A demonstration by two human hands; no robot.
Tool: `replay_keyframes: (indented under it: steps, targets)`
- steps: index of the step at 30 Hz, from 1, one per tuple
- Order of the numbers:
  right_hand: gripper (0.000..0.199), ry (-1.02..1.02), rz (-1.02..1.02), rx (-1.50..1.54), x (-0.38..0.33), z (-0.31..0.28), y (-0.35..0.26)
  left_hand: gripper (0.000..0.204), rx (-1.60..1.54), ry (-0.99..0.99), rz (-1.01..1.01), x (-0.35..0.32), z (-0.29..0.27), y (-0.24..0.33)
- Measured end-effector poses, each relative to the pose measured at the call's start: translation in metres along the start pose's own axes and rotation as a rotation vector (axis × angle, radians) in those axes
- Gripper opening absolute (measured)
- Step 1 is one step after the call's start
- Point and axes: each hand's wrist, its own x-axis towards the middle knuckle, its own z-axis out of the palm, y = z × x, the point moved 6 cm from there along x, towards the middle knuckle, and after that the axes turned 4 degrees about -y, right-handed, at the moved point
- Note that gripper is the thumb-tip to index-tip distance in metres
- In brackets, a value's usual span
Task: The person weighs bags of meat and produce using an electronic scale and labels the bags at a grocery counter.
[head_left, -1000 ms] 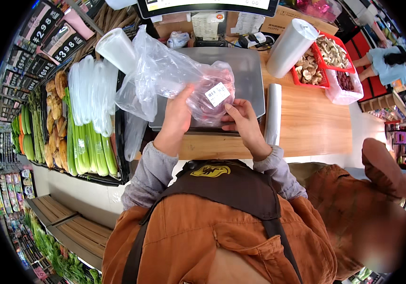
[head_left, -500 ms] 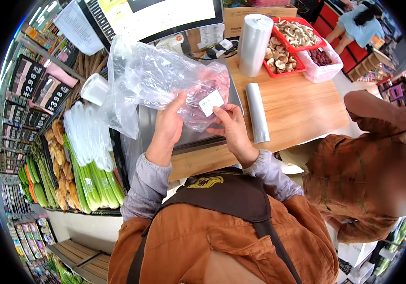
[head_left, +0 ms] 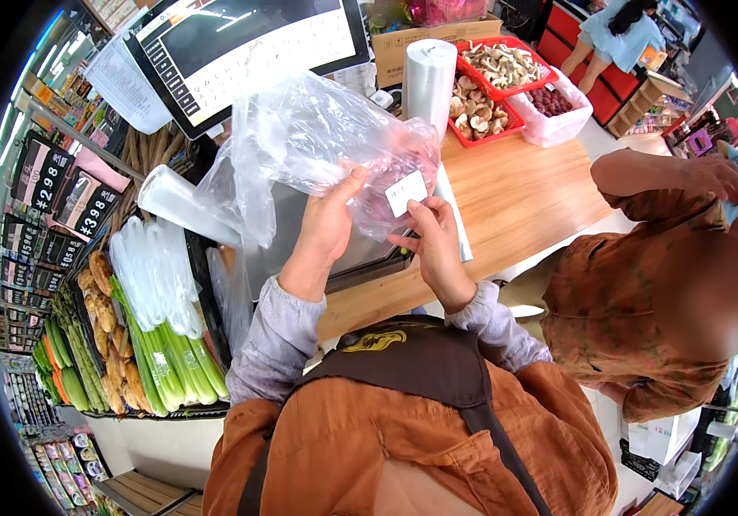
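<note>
A clear plastic bag (head_left: 296, 129) hangs between my hands, with something dark reddish, of unclear kind, bunched in its right end. My left hand (head_left: 330, 225) is closed on the bag's near side, thumb pointing up. With thumb and fingers, my right hand (head_left: 439, 249) pinches the bag at the lower edge of a white label (head_left: 406, 192) stuck on it. Beneath the bag shows the grey metal plate of a scale (head_left: 287, 215). Behind it stands a display screen (head_left: 257, 52).
A tall plastic roll (head_left: 429, 82) stands beside red baskets of mushrooms (head_left: 482, 116) and a white tub of dark red fruit (head_left: 549, 101). Another roll (head_left: 184, 202) lies left of the scale, above bagged celery (head_left: 171, 361). Someone in a patterned brown shirt (head_left: 592, 301) stands right of the wooden table (head_left: 506, 206).
Both hands have carried the bag rightward off the scale plate, so it now partly covers the roll lying on the table. The view has shifted, and the screen shows a different picture.
</note>
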Motion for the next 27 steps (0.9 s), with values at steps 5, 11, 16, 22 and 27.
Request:
replay_keyframes:
  steps: [5,11,16,22,27]
  targets:
    - [0.037,0.072,-0.038,0.002,-0.001,-0.020,-0.011,0.033,-0.028,-0.046,-0.002,0.006,0.024,-0.006]
    - [0.036,0.133,-0.058,0.006,-0.001,-0.047,-0.020,0.035,-0.030,-0.062,-0.143,0.016,0.041,-0.035]
    - [0.030,0.175,-0.101,0.042,-0.004,-0.080,-0.028,0.033,-0.047,-0.142,-0.175,0.025,0.069,-0.060]
    - [0.022,0.223,-0.118,0.076,-0.011,-0.103,-0.040,0.031,-0.082,-0.197,-0.284,0.029,0.102,-0.073]
    - [0.022,0.259,-0.129,0.088,-0.009,-0.126,-0.035,0.030,-0.042,-0.154,-0.431,0.028,0.116,-0.083]
